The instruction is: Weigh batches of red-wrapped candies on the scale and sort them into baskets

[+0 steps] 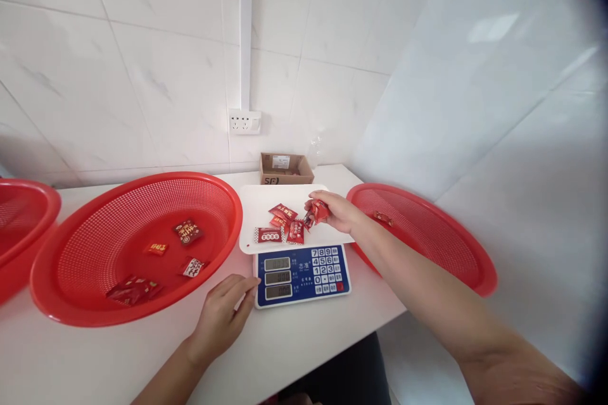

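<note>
My right hand (336,211) is over the right side of a white weighing tray (251,202), its fingers closed on red-wrapped candies (319,210). Several more red candy packets (286,221) lie on the tray to the left of that hand. Below the tray, the blue panel of a digital scale (304,278) shows three small displays and a keypad. My left hand (223,313) is at the scale's lower left edge, thumb and fingertips pinched together with nothing visible in them.
To the left stands a red plastic basket (137,178) with several candy packets in it. Another red basket (28,186) is cut off at the left edge. A third red basket (456,234) stands right, partly behind my forearm. A small cardboard box (286,178) sits against the tiled wall.
</note>
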Tool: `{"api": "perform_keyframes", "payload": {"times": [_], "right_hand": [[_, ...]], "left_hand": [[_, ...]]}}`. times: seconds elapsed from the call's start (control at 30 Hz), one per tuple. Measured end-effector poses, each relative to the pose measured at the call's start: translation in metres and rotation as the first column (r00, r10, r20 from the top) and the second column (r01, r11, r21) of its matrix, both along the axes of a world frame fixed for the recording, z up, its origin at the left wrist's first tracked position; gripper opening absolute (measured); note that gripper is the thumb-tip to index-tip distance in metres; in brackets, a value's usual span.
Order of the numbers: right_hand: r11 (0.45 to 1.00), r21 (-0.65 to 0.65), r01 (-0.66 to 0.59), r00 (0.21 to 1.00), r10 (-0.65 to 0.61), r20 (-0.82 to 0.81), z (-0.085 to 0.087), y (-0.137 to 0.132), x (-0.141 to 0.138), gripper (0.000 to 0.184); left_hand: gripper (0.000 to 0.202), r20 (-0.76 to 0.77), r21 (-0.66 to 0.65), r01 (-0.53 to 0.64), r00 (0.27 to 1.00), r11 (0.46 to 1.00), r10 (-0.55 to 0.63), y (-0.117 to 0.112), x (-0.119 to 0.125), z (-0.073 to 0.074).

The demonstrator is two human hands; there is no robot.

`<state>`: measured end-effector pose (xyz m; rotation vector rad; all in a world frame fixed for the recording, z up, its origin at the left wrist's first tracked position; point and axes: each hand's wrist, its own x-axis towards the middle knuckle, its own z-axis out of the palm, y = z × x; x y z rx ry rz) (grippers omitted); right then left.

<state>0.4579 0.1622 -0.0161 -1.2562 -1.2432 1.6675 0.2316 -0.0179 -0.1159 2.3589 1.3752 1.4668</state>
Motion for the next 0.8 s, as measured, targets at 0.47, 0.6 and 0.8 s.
{"api": "perform_keyframes", "payload": {"times": [0.47,0.6,0.8], "right_hand": [[0.997,-0.048,-0.058,0.985,0.050,-0.166,0.001,-0.002,-0.045,0.011],[0.999,-0.025,-0.026,0.997,0.024,-0.072,-0.002,-0.004,-0.049,0.007],[0.998,0.059,0.025,0.998,-0.028,0.049,-0.001,-0.005,-0.041,0.014]], "left_hand": [[0.015,0.002,-0.018,0.000,1.000,1.000,0.000,0.001,-0.001,0.000],[0.018,-0.010,-0.018,0.004,1.000,1.000,-0.004,0.001,-0.002,-0.002],[0.017,-0.009,-0.035,0.014,1.000,0.999,-0.014,0.000,-0.001,-0.002]]}}
